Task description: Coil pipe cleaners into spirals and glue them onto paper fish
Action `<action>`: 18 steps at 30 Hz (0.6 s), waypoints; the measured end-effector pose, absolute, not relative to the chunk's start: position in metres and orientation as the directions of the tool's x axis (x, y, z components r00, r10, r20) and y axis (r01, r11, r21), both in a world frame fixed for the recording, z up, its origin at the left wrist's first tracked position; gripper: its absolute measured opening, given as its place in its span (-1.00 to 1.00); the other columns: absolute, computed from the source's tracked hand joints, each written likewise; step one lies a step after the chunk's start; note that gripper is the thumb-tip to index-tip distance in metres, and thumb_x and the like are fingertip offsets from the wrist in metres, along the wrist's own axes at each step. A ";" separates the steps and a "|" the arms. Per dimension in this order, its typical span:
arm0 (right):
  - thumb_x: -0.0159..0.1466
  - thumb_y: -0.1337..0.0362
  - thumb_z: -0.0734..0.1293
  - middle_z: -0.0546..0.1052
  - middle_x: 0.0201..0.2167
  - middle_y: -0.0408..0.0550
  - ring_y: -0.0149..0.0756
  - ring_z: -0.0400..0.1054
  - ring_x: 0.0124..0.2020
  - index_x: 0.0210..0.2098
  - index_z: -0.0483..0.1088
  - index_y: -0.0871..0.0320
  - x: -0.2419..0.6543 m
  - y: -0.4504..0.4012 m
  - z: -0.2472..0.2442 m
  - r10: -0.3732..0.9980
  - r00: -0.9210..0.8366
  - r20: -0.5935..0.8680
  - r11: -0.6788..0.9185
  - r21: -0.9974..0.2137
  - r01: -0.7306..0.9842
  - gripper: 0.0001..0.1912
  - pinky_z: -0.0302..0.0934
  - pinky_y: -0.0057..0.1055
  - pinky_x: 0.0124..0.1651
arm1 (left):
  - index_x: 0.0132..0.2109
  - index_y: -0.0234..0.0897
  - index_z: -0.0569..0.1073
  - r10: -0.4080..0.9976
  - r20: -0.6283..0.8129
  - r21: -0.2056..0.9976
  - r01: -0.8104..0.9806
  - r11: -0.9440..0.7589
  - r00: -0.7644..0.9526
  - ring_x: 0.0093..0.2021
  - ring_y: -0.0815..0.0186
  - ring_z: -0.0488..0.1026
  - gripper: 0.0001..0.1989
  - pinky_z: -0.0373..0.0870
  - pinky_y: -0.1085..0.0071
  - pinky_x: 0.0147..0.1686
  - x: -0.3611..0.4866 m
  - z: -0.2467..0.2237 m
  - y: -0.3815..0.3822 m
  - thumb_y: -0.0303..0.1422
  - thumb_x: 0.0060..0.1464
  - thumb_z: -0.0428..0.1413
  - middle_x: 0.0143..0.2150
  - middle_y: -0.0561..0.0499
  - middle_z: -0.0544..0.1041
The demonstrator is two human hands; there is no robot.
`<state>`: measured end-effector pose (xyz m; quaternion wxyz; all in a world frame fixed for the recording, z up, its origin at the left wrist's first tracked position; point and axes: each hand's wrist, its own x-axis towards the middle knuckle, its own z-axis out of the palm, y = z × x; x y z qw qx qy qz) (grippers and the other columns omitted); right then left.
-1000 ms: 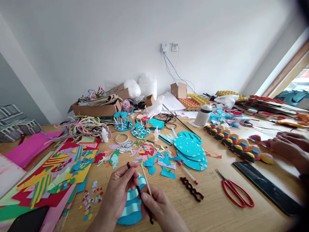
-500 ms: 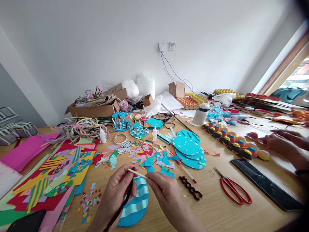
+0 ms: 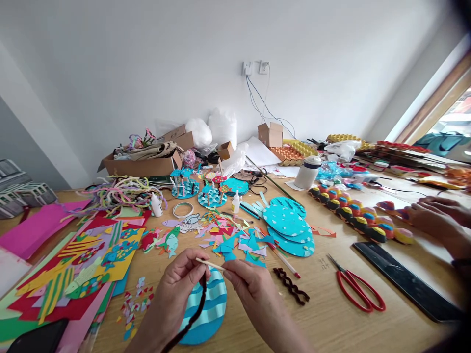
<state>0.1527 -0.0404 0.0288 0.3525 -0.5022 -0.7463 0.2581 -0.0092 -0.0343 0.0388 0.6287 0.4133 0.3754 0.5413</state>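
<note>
Between both hands runs a thin pale wooden stick (image 3: 212,264), held near level. My left hand (image 3: 183,279) pinches its left end together with a dark brown pipe cleaner (image 3: 198,310), whose long tail hangs down past the wrist. My right hand (image 3: 250,282) is closed on the stick's right end. Below them lies a blue paper disc (image 3: 208,316) with wavy pale strips, partly covered by my hands. Two dark brown coiled pipe cleaners (image 3: 290,286) rest on the table, right of my right hand.
Red-handled scissors (image 3: 359,289) and a black tablet-like slab (image 3: 403,279) lie to the right. Stacked blue discs (image 3: 289,223), paper scraps (image 3: 235,240) and glue bottles (image 3: 236,202) sit ahead. Coloured paper fish (image 3: 84,255) are at left. Another person's hands (image 3: 437,218) touch painted egg-carton pieces (image 3: 353,213).
My left fingers have shifted slightly on the stick, with the thumb now further up. The pipe cleaner's tail has swung to the right, away from the left palm. My right hand stays nearly still.
</note>
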 end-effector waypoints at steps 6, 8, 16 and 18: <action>0.29 0.29 0.15 0.45 -0.51 -0.12 -0.39 0.30 -0.48 -0.40 0.40 0.12 0.150 -0.040 0.023 0.916 -0.244 0.320 0.402 -0.713 0.575 -0.77 0.09 -0.54 -0.41 | -0.41 -0.29 0.46 0.990 -0.013 0.956 -0.287 0.054 0.144 -0.47 0.40 0.31 -0.82 0.25 0.51 -0.41 -0.015 0.040 -0.033 -0.27 0.02 0.11 -0.55 0.07 0.42; 0.29 0.28 0.14 0.45 -0.51 -0.11 -0.39 0.31 -0.49 -0.39 0.40 0.11 0.149 -0.040 0.021 0.914 -0.234 0.333 0.405 -0.692 0.598 -0.77 0.10 -0.54 -0.41 | -0.45 -0.29 0.44 0.990 -0.018 0.972 -0.228 0.050 0.141 -0.49 0.40 0.30 -0.81 0.24 0.52 -0.44 -0.015 0.040 -0.031 -0.27 0.02 0.11 -0.56 0.08 0.41; 0.29 0.29 0.13 0.46 -0.43 -0.05 -0.32 0.36 -0.46 -0.29 0.37 0.12 0.145 -0.042 0.016 0.847 -0.212 0.487 0.482 -0.537 0.692 -0.81 0.18 -0.49 -0.44 | -0.46 -0.30 0.44 0.989 -0.078 0.993 -0.082 0.089 0.124 -0.54 0.41 0.27 -0.88 0.21 0.55 -0.51 -0.014 0.047 -0.024 -0.32 -0.08 0.14 -0.60 0.09 0.41; 0.29 0.30 0.13 0.47 -0.32 0.02 -0.27 0.37 -0.36 -0.21 0.34 0.15 0.140 -0.043 0.017 0.772 -0.240 0.589 0.564 -0.459 0.687 -0.82 0.23 -0.44 -0.38 | -0.47 -0.30 0.44 0.990 -0.080 0.994 -0.070 0.089 0.118 -0.55 0.42 0.25 -0.88 0.19 0.55 -0.53 -0.013 0.045 -0.023 -0.33 -0.09 0.15 -0.61 0.11 0.38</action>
